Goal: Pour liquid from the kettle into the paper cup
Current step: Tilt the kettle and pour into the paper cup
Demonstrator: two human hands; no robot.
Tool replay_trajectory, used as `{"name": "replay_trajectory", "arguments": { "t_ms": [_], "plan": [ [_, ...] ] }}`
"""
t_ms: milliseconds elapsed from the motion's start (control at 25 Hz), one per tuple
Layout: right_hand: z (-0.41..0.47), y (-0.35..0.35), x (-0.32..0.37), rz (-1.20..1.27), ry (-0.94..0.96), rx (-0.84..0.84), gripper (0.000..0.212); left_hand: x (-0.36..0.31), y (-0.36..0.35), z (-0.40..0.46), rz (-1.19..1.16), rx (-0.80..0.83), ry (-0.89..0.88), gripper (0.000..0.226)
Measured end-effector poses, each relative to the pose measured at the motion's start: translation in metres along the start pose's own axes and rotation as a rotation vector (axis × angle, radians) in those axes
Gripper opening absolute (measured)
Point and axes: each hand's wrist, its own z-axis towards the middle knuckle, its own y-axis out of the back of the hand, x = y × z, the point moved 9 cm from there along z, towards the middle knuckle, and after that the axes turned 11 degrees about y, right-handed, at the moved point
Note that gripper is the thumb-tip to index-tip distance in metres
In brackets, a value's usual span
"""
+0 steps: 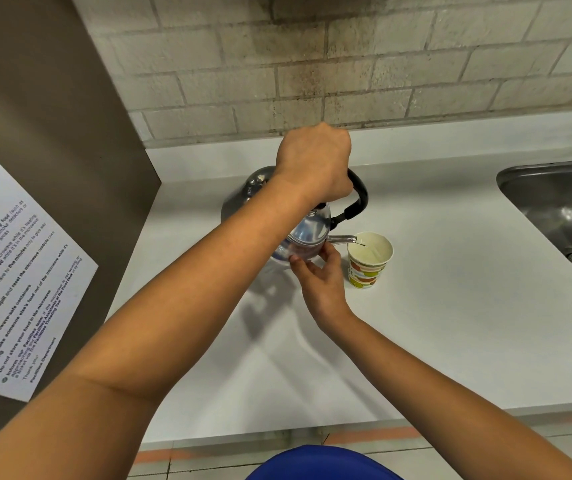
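A shiny steel kettle point(307, 233) with a black handle point(359, 199) hangs tilted to the right above the white counter point(451, 306). My left hand point(315, 161) is shut on the top of the handle. My right hand point(322, 275) presses its fingers against the kettle's lid and lower body. The spout point(341, 239) reaches over the rim of a patterned paper cup point(369, 259), and a thin stream runs into it. The cup stands upright just right of the kettle, with liquid visible inside.
A steel sink point(561, 209) is sunk into the counter at the right. A brick wall point(347, 64) backs the counter. A brown panel with a printed notice point(11, 278) stands at the left. The counter's front edge runs just below my arms.
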Motion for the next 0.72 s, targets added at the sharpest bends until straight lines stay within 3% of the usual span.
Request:
{"name": "replay_trajectory", "arguments": {
  "t_ms": [720],
  "plan": [
    [0.0013,-0.0032,0.0029,0.002,0.014,0.012,0.059,-0.0034,0.0032,0.0004,0.015,-0.015,-0.017,0.011]
  ]
}}
